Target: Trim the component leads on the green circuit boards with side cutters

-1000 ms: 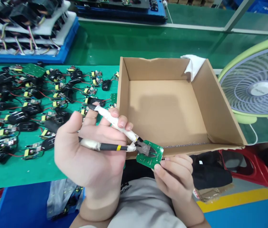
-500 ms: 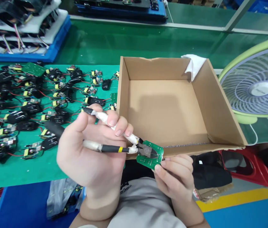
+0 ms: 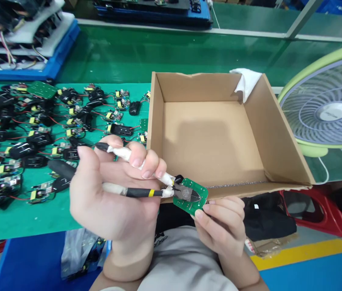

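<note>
Palm up, my left hand [image 3: 114, 202] is wrapped round a pair of side cutters [image 3: 142, 192]. The cutters' handles are bound with white tape, and black and yellow bands show on the lower one. Their dark jaws lie across the face of a green circuit board [image 3: 192, 206], with the tips near its right side. My right hand [image 3: 222, 222] pinches the lower right edge of that board between thumb and fingers. A small black part shows at the board's upper left, behind the jaws. The board's underside is hidden.
An open cardboard box [image 3: 213, 141] stands just beyond my hands, with a white cloth [image 3: 247, 83] over its back right corner. Wired boards with black casings [image 3: 39, 138] cover the green mat at left. A fan [image 3: 331, 109] is at right, a blue tray [image 3: 58, 66] at back left.
Both hands, the cutters and the board have shifted slightly left in view. The fingers of my left hand have spread a little, and the cutters still lie on the board.
</note>
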